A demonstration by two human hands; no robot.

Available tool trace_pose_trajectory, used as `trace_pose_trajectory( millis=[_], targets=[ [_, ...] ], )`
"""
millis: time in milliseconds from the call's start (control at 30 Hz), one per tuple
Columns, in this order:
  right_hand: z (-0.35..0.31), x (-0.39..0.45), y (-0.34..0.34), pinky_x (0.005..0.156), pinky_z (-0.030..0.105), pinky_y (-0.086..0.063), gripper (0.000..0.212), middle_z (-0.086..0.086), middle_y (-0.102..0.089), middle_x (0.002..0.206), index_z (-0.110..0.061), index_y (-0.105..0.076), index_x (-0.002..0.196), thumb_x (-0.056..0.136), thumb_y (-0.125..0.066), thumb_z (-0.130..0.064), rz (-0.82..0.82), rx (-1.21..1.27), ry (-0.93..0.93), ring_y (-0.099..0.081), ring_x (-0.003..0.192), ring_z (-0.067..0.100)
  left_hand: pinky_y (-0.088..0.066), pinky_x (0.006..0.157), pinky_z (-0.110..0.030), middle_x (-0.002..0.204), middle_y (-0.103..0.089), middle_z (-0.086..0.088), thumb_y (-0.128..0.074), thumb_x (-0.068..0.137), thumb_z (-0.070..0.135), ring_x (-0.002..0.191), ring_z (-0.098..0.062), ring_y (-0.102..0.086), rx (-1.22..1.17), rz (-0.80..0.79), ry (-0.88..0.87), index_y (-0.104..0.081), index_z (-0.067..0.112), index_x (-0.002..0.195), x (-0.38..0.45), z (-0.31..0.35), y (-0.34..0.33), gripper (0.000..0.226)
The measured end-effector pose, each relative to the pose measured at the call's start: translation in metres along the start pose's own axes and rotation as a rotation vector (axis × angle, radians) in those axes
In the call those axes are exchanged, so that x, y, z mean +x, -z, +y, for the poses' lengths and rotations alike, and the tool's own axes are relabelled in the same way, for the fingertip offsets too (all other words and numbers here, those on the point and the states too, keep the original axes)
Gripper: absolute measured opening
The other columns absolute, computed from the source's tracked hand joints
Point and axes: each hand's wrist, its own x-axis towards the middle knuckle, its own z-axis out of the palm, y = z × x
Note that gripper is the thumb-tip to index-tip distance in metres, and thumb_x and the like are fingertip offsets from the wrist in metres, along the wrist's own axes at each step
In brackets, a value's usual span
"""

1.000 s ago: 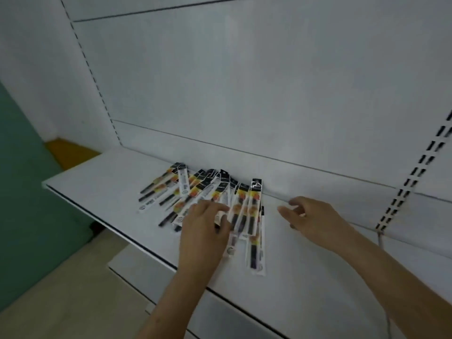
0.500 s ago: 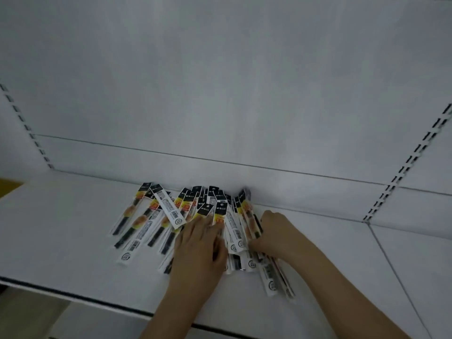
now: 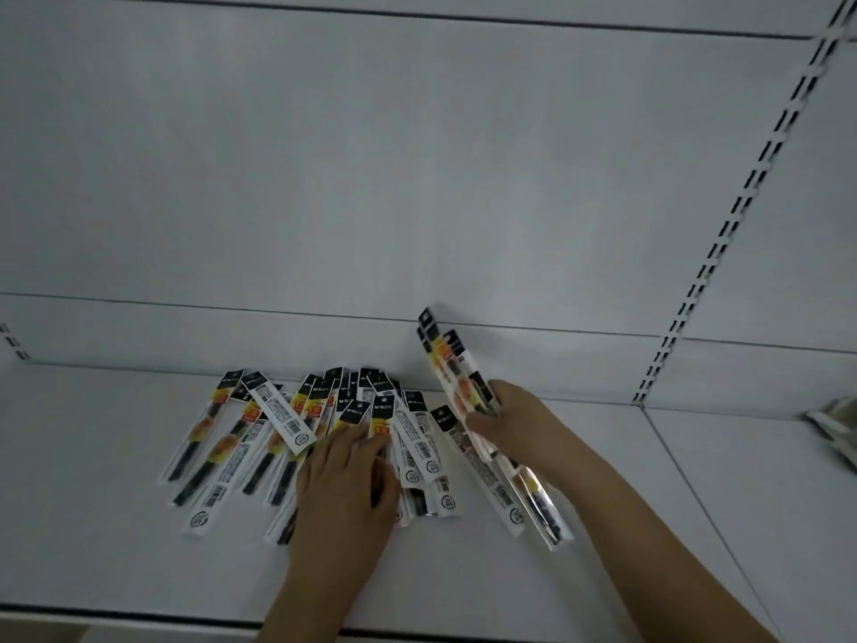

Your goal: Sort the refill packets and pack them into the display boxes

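- To the left of the left hand, many refill packets (image 3: 241, 438) lie spread out in a messy fan on the white shelf (image 3: 116, 549). Some show their bright fronts and some show their white backs.
- The left hand (image 3: 345, 496) lies flat on the middle of the pile with its fingers straight. It presses on the packets and does not grab any.
- Between the two hands, a few more packets (image 3: 419, 447) lie flat, close together.
- The right hand (image 3: 508, 422) has its fingers and thumb curled around a small bunch of packets (image 3: 452, 364). The bunch sticks up and leans toward the back wall (image 3: 417, 178).
- Just under the right hand, two long packets (image 3: 533, 503) lie on the shelf.
- Far to the right of the right hand, something pale (image 3: 834, 431) peeks in at the edge. I cannot tell what it is.
- I see no display box, so no packing seems done yet. I think the sorting has only just begun, and most packets are not yet picked up.
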Motion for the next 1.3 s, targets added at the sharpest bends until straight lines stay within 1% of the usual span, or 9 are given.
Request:
trace_pose_trajectory(
  millis=[167, 267, 400, 567, 733, 933, 1100, 1200, 1300],
  targets=[
    [0.003, -0.015, 0.013, 0.067, 0.013, -0.049, 0.018, -0.006, -0.067, 0.095, -0.027, -0.055, 0.115, 0.097, -0.058, -0.022, 0.181, 0.298, 0.214, -0.065, 0.083, 0.005, -0.038, 0.105, -0.042, 0.127, -0.056, 0.008, -0.037, 0.089, 0.041, 0.122, -0.016, -0.049, -0.125, 0.071, -0.011, -0.063, 0.026, 0.121, 0.001, 0.006, 0.013, 0.044],
    [0.005, -0.031, 0.014, 0.069, 0.027, -0.050, 0.019, 0.013, -0.064, 0.095, -0.028, -0.055, 0.114, 0.096, -0.060, -0.027, 0.224, 0.456, 0.298, -0.062, 0.076, 0.021, -0.041, 0.100, -0.031, 0.119, -0.056, 0.013, -0.044, 0.092, 0.031, 0.113, -0.010, -0.052, -0.244, 0.117, -0.057, -0.064, 0.026, 0.119, 0.006, 0.019, 0.022, 0.034],
    [0.016, -0.044, 0.007, 0.072, 0.013, -0.051, 0.027, -0.013, -0.071, 0.098, -0.029, -0.055, 0.117, 0.093, -0.063, -0.020, 0.181, 0.450, 0.312, -0.068, 0.089, 0.001, -0.043, 0.079, -0.006, 0.113, -0.055, 0.019, -0.054, 0.095, 0.026, 0.101, 0.005, -0.055, -0.496, -0.013, -0.049, -0.059, 0.036, 0.117, 0.018, 0.045, 0.029, 0.025],
    [0.033, -0.052, -0.005, 0.085, 0.017, -0.052, 0.033, -0.019, -0.068, 0.110, -0.037, -0.052, 0.123, 0.093, -0.063, -0.028, 0.165, 0.385, 0.314, -0.065, 0.103, 0.002, -0.051, 0.061, -0.018, 0.112, -0.062, 0.014, -0.060, 0.087, 0.050, 0.078, -0.007, -0.067, -0.780, -0.390, 0.040, -0.054, 0.038, 0.128, 0.045, 0.076, 0.019, 0.043],
    [0.030, -0.045, -0.005, 0.076, 0.029, -0.058, 0.032, -0.004, -0.069, 0.096, -0.038, -0.047, 0.121, 0.095, -0.061, -0.025, 0.214, 0.283, 0.350, -0.069, 0.085, 0.012, -0.047, 0.056, -0.020, 0.077, -0.068, 0.010, -0.063, 0.091, 0.045, 0.055, -0.007, -0.054, -0.860, -0.458, 0.128, -0.069, 0.025, 0.106, 0.069, 0.092, 0.009, 0.025],
    [0.029, -0.032, -0.005, 0.059, 0.024, -0.052, 0.022, -0.001, -0.065, 0.077, -0.030, -0.051, 0.111, 0.093, -0.063, -0.031, 0.291, 0.233, 0.304, -0.063, 0.066, 0.012, -0.053, 0.060, -0.024, 0.079, -0.072, 0.004, -0.068, 0.091, 0.027, 0.058, -0.011, -0.058, -1.019, -0.367, 0.153, -0.072, 0.014, 0.100, 0.079, 0.092, 0.003, 0.016],
    [0.028, -0.025, -0.011, 0.058, 0.021, -0.051, 0.028, -0.002, -0.067, 0.080, -0.028, -0.053, 0.116, 0.092, -0.065, -0.033, 0.250, 0.317, 0.273, -0.064, 0.063, 0.007, -0.049, 0.062, -0.031, 0.075, -0.069, 0.002, -0.069, 0.083, 0.044, 0.057, -0.014, -0.055, -1.081, -0.354, 0.221, -0.073, 0.019, 0.100, 0.083, 0.084, -0.008, 0.031],
    [0.032, -0.021, -0.017, 0.063, 0.015, -0.049, 0.034, -0.008, -0.068, 0.086, -0.030, -0.053, 0.117, 0.087, -0.071, -0.032, 0.234, 0.234, 0.259, -0.064, 0.073, 0.003, -0.057, 0.079, -0.039, 0.089, -0.076, 0.004, -0.070, 0.075, 0.064, 0.081, -0.014, -0.071, -1.005, -0.392, 0.221, -0.070, 0.026, 0.103, 0.079, 0.080, -0.016, 0.047],
    [0.034, -0.019, -0.019, 0.063, 0.011, -0.047, 0.034, -0.011, -0.069, 0.088, -0.032, -0.053, 0.115, 0.087, -0.072, -0.030, 0.228, 0.235, 0.242, -0.064, 0.074, 0.001, -0.056, 0.091, -0.046, 0.096, -0.077, 0.003, -0.073, 0.081, 0.050, 0.093, -0.014, -0.073, -0.988, -0.352, 0.259, -0.071, 0.025, 0.101, 0.081, 0.076, -0.021, 0.032]
  ],
)
